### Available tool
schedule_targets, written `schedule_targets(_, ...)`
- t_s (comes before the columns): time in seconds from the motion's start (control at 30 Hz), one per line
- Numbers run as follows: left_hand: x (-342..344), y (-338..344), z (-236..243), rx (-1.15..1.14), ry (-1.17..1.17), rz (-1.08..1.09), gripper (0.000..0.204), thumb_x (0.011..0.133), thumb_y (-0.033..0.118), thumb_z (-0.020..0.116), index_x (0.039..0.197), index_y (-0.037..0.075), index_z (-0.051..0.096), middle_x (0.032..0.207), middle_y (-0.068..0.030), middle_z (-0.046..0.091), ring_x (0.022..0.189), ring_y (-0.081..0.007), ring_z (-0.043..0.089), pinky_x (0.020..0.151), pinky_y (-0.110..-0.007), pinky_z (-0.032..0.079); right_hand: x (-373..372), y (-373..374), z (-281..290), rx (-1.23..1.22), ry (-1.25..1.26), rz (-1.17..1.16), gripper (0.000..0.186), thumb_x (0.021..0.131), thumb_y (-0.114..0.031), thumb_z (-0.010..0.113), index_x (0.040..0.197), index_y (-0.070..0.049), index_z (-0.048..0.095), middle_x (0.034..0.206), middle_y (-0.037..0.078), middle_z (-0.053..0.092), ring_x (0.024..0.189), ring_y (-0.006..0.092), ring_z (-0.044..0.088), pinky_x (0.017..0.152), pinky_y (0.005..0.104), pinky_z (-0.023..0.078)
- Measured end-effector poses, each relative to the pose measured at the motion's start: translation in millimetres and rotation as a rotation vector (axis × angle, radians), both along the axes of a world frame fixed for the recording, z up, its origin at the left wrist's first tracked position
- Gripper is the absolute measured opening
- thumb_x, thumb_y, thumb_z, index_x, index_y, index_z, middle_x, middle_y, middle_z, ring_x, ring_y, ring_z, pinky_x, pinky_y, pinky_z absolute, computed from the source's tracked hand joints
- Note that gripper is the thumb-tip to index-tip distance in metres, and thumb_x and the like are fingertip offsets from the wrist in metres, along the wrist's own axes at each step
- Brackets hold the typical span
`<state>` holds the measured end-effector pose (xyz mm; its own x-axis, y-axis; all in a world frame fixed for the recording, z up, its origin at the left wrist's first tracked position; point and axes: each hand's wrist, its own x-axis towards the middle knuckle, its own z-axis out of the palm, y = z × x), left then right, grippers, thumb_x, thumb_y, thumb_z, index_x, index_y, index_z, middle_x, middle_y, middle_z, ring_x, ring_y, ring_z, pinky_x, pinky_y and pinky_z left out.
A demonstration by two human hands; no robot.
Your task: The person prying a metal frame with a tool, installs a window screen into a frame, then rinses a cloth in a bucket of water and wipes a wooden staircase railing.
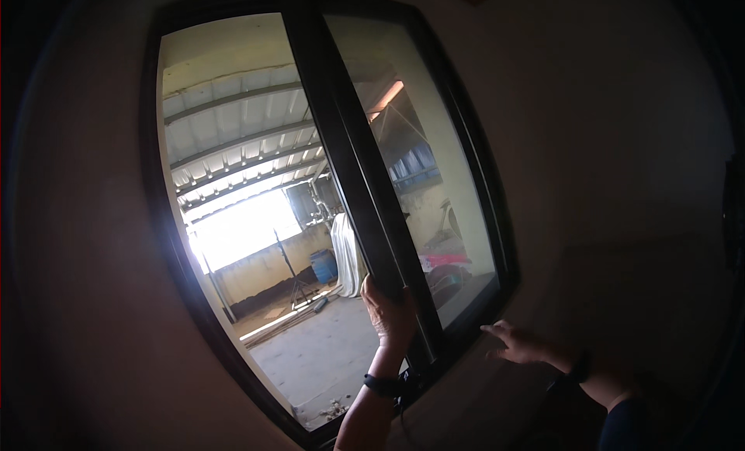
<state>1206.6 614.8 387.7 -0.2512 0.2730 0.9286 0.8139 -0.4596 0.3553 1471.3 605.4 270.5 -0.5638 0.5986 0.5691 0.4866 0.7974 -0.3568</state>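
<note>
The window's dark middle bar (337, 141) lies against the left hand's (389, 317) fingers (368, 287)

Nothing readable here, folks: not a word, number or sign that the eye can make out! Scanning the dark window frame (337, 141), no lettering can be read; down at its lower edge, the dark wristband (382, 385) gives up no legible mark either. And out through the glassless-looking left side, the blue barrel (322, 266) (awfully small from here) is too tiny for any print to be read.
</note>
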Motion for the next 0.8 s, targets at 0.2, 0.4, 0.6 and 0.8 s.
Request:
schedule_targets(0.2,-18,-41,-5,-0.049,-0.162,-0.016,0.071,0.074,0.008,0.069,0.132,0.000,0.028,0.119,-0.0231,0.044,0.110,-0.0362,0.049,0.093,-0.044,0.040,-10,54,26,0.284,0.126,-0.070,0.074,0.078,-0.031,0.073,0.139,-0.010,0.036,0.128,0.022,0.046,0.118,0.0388,0.047,0.097,0.0420,0.042)
schedule_targets(0.4,-58,-101,-3,-0.001,-0.268,0.052,0.073,0.070,0.006,0.073,0.131,0.004,0.032,0.115,-0.0222,0.050,0.107,-0.0377,0.053,0.089,-0.044,0.043,-9,134,92,0.416,0.432,-0.367,0.086,0.081,-0.042,0.068,0.143,-0.003,0.024,0.140,0.025,0.035,0.128,0.0402,0.036,0.106,0.0436,0.032)
schedule_targets(0.6,-79,-151,-6,0.193,-0.042,0.372,0.080,0.068,0.006,0.073,0.134,0.004,0.029,0.128,-0.0228,0.038,0.122,-0.0389,0.038,0.101,-0.048,0.033,-19,176,113,0.132,0.501,-0.232,0.083,0.086,-0.050,0.058,0.142,0.002,0.024,0.141,0.026,0.035,0.132,0.0377,0.033,0.108,0.0403,0.029)
schedule_targets(0.8,-101,-183,-16,0.218,0.215,0.647,0.069,0.071,0.016,0.070,0.131,0.002,0.038,0.134,-0.0257,0.031,0.128,-0.0451,0.026,0.106,-0.059,0.021,-98,99,134,-0.034,0.534,0.025,0.048,0.086,-0.026,0.058,0.127,-0.003,0.046,0.106,0.020,0.058,0.102,0.0364,0.055,0.082,0.0453,0.046)
